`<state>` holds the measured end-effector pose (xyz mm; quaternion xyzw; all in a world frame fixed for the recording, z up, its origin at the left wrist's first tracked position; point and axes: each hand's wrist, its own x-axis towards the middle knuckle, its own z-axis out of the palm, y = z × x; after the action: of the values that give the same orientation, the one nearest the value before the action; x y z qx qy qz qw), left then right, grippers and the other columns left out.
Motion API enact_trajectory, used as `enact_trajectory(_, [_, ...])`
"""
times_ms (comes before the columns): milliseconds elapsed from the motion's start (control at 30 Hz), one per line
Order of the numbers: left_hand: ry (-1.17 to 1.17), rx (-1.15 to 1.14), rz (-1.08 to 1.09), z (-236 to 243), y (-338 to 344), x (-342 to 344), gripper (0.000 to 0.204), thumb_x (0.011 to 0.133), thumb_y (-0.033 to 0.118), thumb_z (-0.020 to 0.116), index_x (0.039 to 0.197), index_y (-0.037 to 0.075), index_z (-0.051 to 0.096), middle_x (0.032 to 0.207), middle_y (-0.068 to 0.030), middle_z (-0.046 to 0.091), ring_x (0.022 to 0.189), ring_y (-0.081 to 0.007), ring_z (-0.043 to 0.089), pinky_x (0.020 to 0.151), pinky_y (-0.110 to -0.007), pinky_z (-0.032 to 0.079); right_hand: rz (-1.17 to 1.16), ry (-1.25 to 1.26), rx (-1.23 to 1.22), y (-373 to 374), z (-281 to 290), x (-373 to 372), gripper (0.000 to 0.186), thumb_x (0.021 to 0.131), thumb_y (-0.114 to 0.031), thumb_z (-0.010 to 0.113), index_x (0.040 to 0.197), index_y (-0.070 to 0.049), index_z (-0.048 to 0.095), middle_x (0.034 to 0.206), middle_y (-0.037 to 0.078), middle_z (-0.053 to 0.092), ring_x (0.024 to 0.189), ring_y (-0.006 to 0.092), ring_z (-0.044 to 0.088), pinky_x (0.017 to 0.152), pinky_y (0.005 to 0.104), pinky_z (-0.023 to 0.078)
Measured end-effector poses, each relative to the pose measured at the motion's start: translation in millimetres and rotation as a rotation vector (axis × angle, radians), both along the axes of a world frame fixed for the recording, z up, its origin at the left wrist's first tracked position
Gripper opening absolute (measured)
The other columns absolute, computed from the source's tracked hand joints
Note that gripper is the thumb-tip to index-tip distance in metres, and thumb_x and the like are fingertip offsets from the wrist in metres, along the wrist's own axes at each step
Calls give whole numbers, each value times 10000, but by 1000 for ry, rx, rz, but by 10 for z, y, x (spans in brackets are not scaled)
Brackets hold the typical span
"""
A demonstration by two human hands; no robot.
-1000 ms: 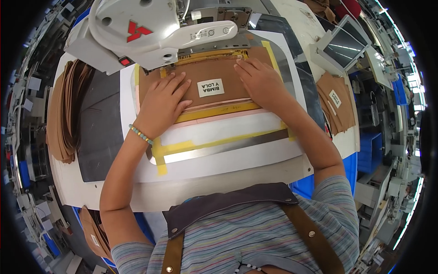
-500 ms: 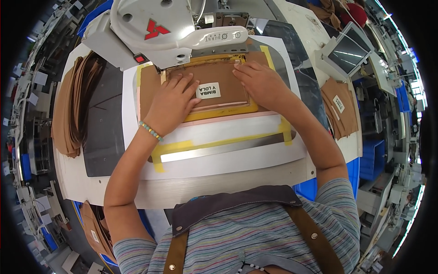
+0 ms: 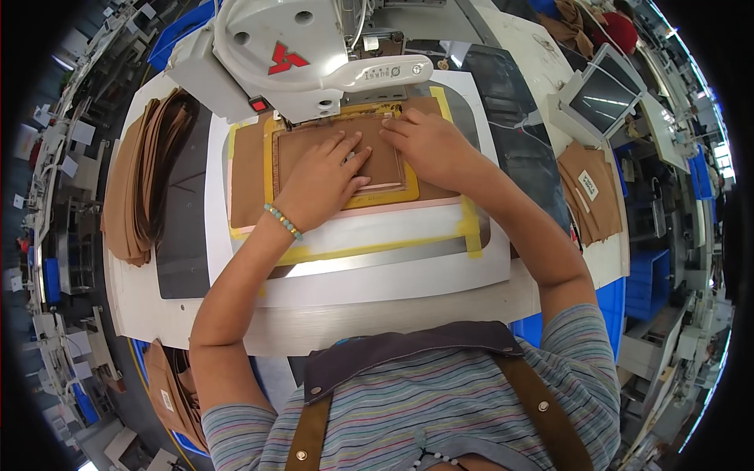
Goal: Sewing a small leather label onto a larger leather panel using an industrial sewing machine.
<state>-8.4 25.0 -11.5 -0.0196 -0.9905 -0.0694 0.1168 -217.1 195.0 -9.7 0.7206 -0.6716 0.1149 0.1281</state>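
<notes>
And here's the left hand [image 3: 323, 184], palm down, fingers fanned out across the brown panel [image 3: 385, 166]; its grip is loose and open, clutching nothing. Over on the other side, the right hand [image 3: 433, 151] has its fingers close together, tips on the panel near its far right corner. Is that grip pinching anything? From here I can't tell.

The panel itself lies flat inside a yellow frame [image 3: 408, 194], right at the near side of the big white sewing machine [image 3: 259, 63]. Below the frame, a white sheet [image 3: 393, 286] spreads over the tabletop [image 3: 393, 314]. A beaded bracelet [image 3: 283, 222] circles the left wrist. Out to the left, look, a thick stack of brown pieces [image 3: 133, 188]; out to the right, a smaller brown pile [image 3: 598, 206] sits near a tilted screen [image 3: 605, 94].
</notes>
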Motion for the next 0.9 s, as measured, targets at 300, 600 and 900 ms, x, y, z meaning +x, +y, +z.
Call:
enact_trajectory(300, [5,52,17,-3,-51,46,479,1024,248,697,1444,28,630,1562,-166,555,1448,-377,508,1191,-460,448,34,9,32,-235,-54,120,412,879,-78,682,1287,-52,731,1338,32,716,1158,240,626,949,348,569])
enact_trajectory(600, [19,63,76,-11,-154,118,473,1054,277,652,1428,-11,617,1549,-178,566,1421,-359,543,1155,-444,489,85,-91,-27,-389,-43,259,393,906,-100,674,1289,-30,728,1262,46,724,1168,253,633,962,388,574])
enact_trajectory(900, [57,50,133,-34,-252,198,441,1023,196,683,1416,8,618,1524,-131,606,1360,-349,575,1163,-447,471,-371,-340,-489,539,114,-799,174,980,-168,701,1120,-118,791,1411,103,699,1317,324,627,1095,421,519])
